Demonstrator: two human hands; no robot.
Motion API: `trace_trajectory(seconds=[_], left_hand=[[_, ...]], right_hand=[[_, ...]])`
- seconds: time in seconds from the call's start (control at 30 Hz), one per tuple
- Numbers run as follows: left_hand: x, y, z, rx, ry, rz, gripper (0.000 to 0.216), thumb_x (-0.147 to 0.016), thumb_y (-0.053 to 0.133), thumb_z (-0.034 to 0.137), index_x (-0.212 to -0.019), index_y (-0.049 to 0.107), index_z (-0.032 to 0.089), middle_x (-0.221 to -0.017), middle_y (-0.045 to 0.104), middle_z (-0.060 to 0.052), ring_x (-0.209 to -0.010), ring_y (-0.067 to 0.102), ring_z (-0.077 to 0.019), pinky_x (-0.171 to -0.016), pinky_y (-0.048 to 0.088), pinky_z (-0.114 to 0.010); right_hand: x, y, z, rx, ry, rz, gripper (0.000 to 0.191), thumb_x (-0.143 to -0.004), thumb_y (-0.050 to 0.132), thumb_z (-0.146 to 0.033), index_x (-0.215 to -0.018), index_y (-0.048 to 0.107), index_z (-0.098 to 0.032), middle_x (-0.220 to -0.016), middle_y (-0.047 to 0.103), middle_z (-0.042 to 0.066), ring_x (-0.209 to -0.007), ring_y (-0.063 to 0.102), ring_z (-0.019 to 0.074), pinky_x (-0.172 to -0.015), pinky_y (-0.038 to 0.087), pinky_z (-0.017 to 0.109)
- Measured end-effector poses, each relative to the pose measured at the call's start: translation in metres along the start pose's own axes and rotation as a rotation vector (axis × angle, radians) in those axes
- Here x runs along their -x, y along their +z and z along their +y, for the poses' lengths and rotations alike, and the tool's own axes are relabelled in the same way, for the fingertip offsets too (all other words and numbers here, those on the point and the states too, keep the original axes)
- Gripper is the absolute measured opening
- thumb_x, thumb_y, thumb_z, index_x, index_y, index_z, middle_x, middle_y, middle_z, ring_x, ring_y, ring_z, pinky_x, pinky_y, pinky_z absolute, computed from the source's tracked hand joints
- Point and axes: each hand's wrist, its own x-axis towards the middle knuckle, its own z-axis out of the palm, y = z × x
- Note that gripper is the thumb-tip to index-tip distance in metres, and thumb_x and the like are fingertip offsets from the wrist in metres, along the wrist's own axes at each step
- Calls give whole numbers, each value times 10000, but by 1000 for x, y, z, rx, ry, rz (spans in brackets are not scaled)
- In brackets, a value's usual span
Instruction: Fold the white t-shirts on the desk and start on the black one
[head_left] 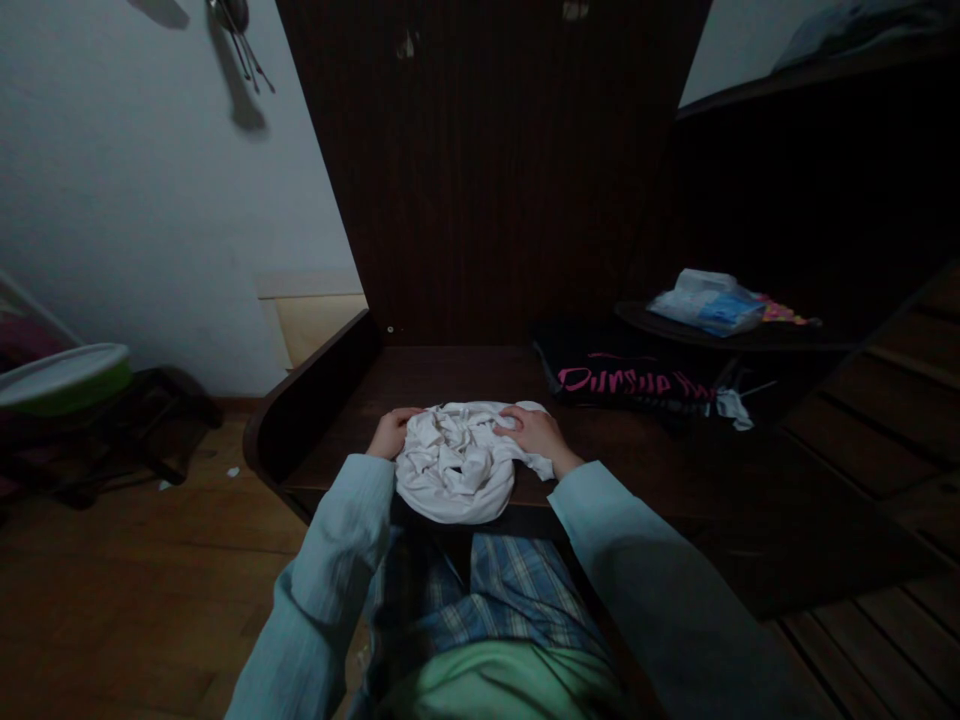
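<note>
A crumpled white cloth (457, 462) lies bunched on the near edge of a dark wooden surface (450, 375), right in front of me. My left hand (390, 433) holds its left side, fingers curled into the fabric. On its upper right part my right hand (534, 432) grips the cloth, fingers pressed into the folds. Both arms wear light blue sleeves.
A black garment with pink lettering (630, 382) lies to the right on the dark surface. A plastic bag with blue contents (709, 300) sits on a dark shelf behind it. A stool with a white-green lid (64, 375) stands at left on the wooden floor.
</note>
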Motion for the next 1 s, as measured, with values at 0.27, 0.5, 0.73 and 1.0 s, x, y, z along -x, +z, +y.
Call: trace_trajectory(seconds=[0.27,0.5,0.73,1.0], left_hand=[[1,3,25,-36,-171,-143,250,-628,493,358,-639,611,138,-583,576,-2,-551,514,-134,-544,391,-248],[-15,23,77,-546,277,-365,330,-612,623,410,-839,654,172,-898,592,-57,-852,541,-184,-782,401,-289],[-32,31,80,-878,227,-269,138,-669,524,231,-775,581,165,-721,600,-27,-661,548,-155,-623,391,-249],[-38,8,69,-950,-24,-205,268,-678,502,416,-570,532,173,-626,574,-50,-636,541,-180,-551,337,-246]], right_hand=[[0,0,3,-87,-72,210,231,-761,473,-372,-759,631,-203,-493,451,-37,-473,428,111,-489,294,224],[4,-2,-3,-170,-115,390,269,-776,457,-392,-722,607,-176,-451,383,-58,-422,382,88,-467,301,207],[6,-2,-4,-173,-124,472,263,-782,451,-390,-707,593,-181,-442,388,-61,-402,374,82,-456,306,202],[4,-1,-5,-220,-93,444,243,-782,450,-399,-742,577,-196,-500,510,-31,-454,487,107,-486,359,214]])
